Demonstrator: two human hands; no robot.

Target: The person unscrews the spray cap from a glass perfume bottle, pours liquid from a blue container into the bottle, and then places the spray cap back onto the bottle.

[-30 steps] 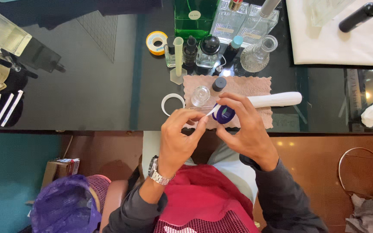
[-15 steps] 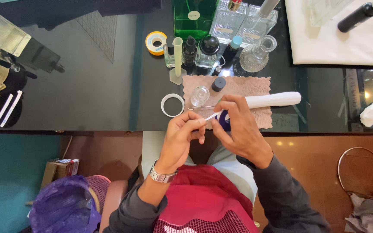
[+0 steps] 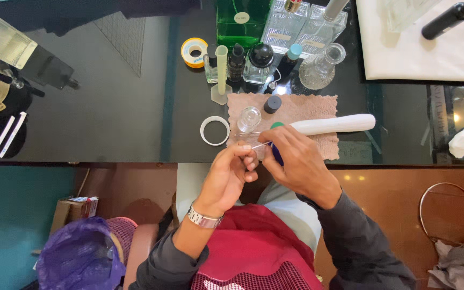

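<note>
Head view looks straight down, and much of what my fingers grip is covered. My right hand (image 3: pixel 299 166) curls over a small dark blue piece (image 3: pixel 276 154), and only a sliver of it shows under the knuckles, so I cannot tell its full shape. From it a thin metal needle (image 3: pixel 260 144) sticks out toward my left hand (image 3: pixel 231 174), whose fingertips pinch narrowly at the needle's tip; whatever sits between them is too small to make out. Both hands hover just past the near edge of the dark glossy tabletop (image 3: pixel 114 107), wrists bent inward, a metal watch (image 3: pixel 203 218) on the left one.

Beyond them a pinkish, rough-woven cloth (image 3: pixel 307 107) with ragged edges lies at the near edge. On it rest a smooth white pen-shaped tool (image 3: pixel 331 124) with a green tip, a small clear glass jar (image 3: pixel 249 118) and a black cap (image 3: pixel 273 103). A white ring (image 3: pixel 215 130) sits just left of the cloth. Bottles (image 3: pixel 259 56) crowd the far edge, several cut off by the frame.
</note>
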